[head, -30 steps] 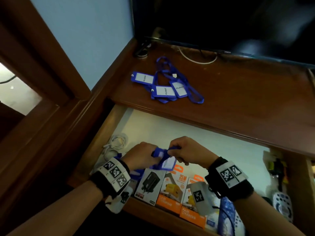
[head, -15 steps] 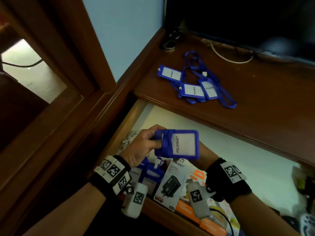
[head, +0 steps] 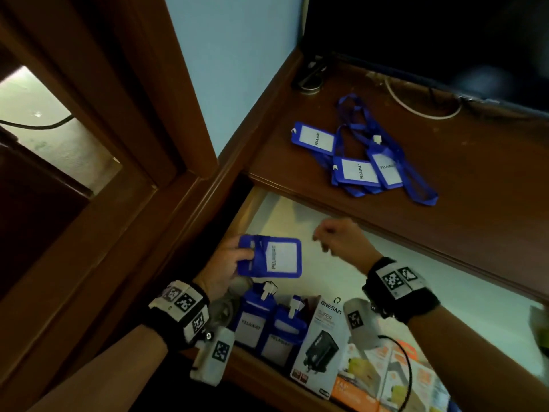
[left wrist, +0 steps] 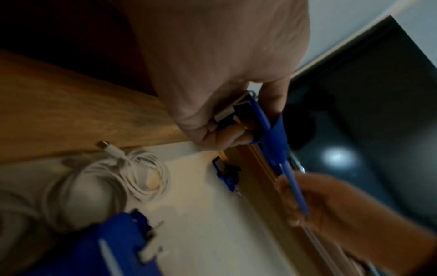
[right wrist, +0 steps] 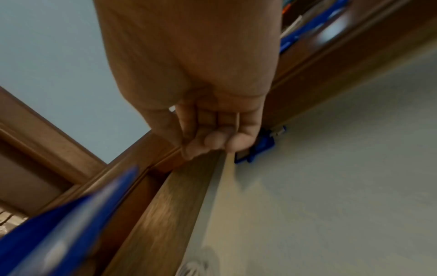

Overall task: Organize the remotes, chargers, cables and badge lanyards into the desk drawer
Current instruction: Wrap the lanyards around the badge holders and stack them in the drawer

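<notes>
One held badge: blue badge holder [head: 271, 257] with white card reading PELAWAT, wrapped in its strap, held above the open drawer [head: 297, 221] near its left wall.
Left hand [head: 227, 267]: grips the badge holder at its left end, fingers curled round it; left wrist view shows the fingers [left wrist: 227, 136] pinching the holder and strap edge-on.
Right hand [head: 341, 240]: over the drawer just right of the held badge, not touching it in the head view; fingers [right wrist: 212, 139] loosely curled, nothing in them in the right wrist view.
Stored badges: two more blue holders [head: 269, 325] standing upright at the drawer's front left, clips up, just below the held one.
Charger boxes: black-and-white ONESAM box [head: 322, 346] beside the stored badges, orange boxes [head: 383, 379] to its right, partly hidden by the right wrist.
Cable: white coiled cable [left wrist: 123, 171] on the drawer floor by the left wall, seen in the left wrist view.
Far badge: small blue piece [left wrist: 225, 174] at the drawer's back edge, too blurred to detail.
Table [head: 475, 179]: three blue badge lanyards [head: 362, 162] in a tangled pile, well apart from both hands; white cord [head: 421, 111] looping behind them under a dark screen [head: 430, 34].
</notes>
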